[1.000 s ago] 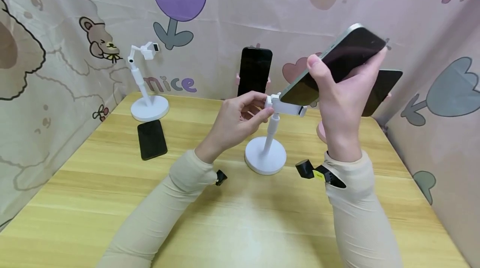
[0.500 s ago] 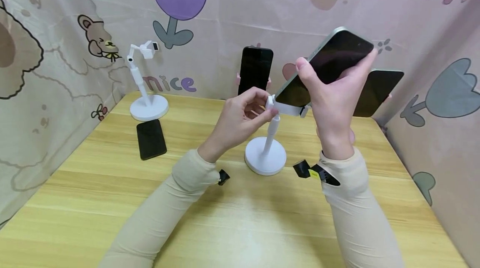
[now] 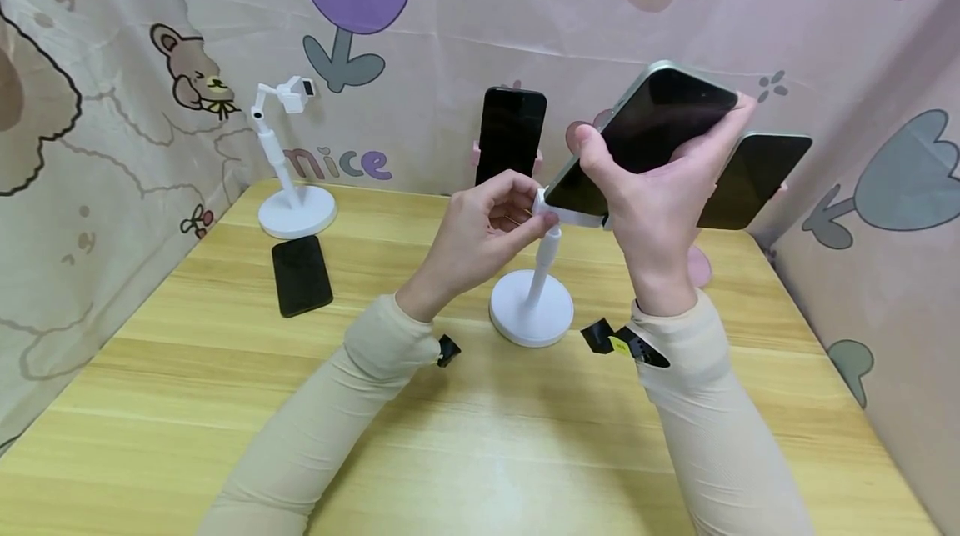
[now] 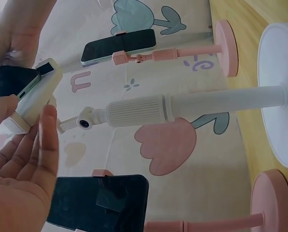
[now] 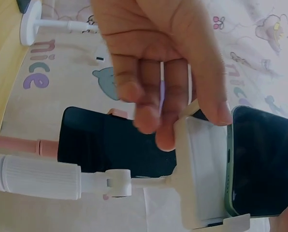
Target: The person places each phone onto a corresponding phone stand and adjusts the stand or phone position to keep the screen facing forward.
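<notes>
My right hand (image 3: 660, 194) grips a phone (image 3: 671, 115) with a pale green edge, its dark screen facing up and tilted. The phone's lower end meets the holder of a white phone stand (image 3: 532, 311), which stands upright in the middle of the table. With thumb and fingers, my left hand (image 3: 483, 236) holds the left end of that holder. In the right wrist view the phone's edge lies along the white clamp (image 5: 204, 169), between its two ends. The left wrist view shows the stand's ribbed stem (image 4: 136, 110) and small joint below the clamp.
On the left stands another white phone stand (image 3: 297, 213), with a black phone (image 3: 302, 278) lying flat before it. Behind, a pink stand holds an upright phone (image 3: 513, 132); a second pink stand (image 4: 197, 50) carries a tilted phone (image 3: 757, 182) at the right. A patterned curtain (image 3: 480, 11) backs the table.
My right hand has brought the phone left and down, so its lower end now covers much of the white holder. The left hand keeps its hold on the holder's end.
</notes>
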